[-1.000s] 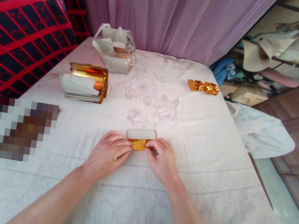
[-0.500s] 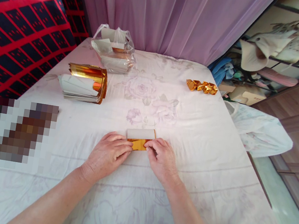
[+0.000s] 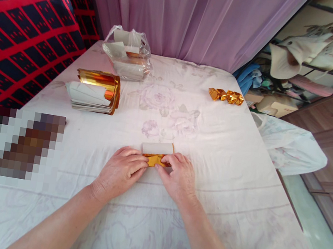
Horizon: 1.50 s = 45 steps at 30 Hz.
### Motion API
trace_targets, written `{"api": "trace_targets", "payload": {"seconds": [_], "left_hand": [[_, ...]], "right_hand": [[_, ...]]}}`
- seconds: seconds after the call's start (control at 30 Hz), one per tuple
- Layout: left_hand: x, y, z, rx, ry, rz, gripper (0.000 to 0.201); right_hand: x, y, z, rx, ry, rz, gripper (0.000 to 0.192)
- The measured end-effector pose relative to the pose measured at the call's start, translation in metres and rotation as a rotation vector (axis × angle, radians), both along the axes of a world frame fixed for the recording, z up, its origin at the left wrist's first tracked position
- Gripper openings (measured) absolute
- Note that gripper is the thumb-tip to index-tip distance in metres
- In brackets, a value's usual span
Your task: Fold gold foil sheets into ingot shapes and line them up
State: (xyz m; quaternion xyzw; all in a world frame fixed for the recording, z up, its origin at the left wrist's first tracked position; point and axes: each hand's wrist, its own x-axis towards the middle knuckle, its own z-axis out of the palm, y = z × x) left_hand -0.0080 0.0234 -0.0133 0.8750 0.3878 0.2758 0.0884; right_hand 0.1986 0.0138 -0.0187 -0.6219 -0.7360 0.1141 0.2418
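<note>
Near the front middle of the surface (image 3: 242, 162), my left hand (image 3: 121, 170) and right hand (image 3: 179, 177) press together on the gold paper (image 3: 156, 159); I judge uneven fingertip pressure could skew or tear its crease.

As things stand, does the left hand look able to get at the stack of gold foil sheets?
Probably yes. The left hand rests on the folded gold paper, and only bare tablecloth lies between it and the stack of gold foil sheets, up on its own side.
</note>
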Motion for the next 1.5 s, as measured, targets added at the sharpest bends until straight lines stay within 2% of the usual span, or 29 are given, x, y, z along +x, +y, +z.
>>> {"api": "trace_targets", "payload": {"seconds": [0.2,0.37,0.63,0.9,1.03,1.2,1.5], "left_hand": [[0.0,0.0,0.001,0.009,0.003,-0.006,0.017],[0.0,0.0,0.001,0.002,0.007,-0.008,0.018],[0.0,0.0,0.0,-0.011,0.008,-0.009,0.018],[0.0,-0.001,0.0,-0.017,0.022,0.004,0.02],[0.002,-0.007,0.005,-0.084,0.13,0.014,0.025],[0.007,-0.014,0.008,-0.076,0.239,0.002,0.037],[0.002,-0.01,0.011,-0.097,0.152,-0.017,0.029]], "right_hand": [[-0.008,-0.002,0.004,0.024,-0.069,-0.061,0.018],[-0.009,-0.002,0.004,0.011,-0.067,-0.075,0.017],[-0.002,0.001,0.004,-0.055,0.031,-0.023,0.004],[0.009,0.004,-0.001,-0.062,0.121,0.054,0.017],[0.01,0.004,-0.002,-0.073,0.124,0.063,0.018],[0.011,0.004,-0.002,-0.069,0.13,0.066,0.018],[0.012,0.004,-0.003,-0.052,0.125,0.075,0.018]]}}
